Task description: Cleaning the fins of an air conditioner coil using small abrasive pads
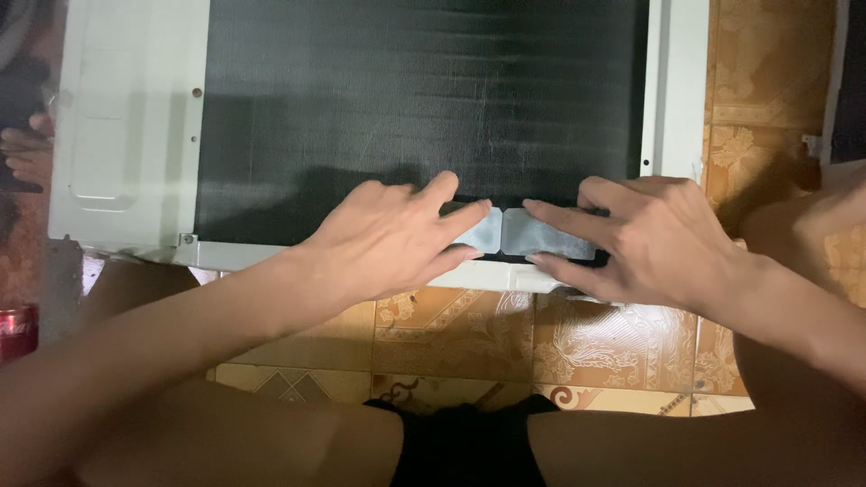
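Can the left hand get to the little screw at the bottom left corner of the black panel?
Probably yes. The left hand presses a grey patch; the corner screw sits uncovered on the white frame, with nothing between them.

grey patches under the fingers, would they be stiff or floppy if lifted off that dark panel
The grey patches look thin and flat against the dark finned panel, so they would probably flop and weigh little. The left hand and right hand press them with flat fingertips, which hints they may be tacky, perhaps clinging when peeled.
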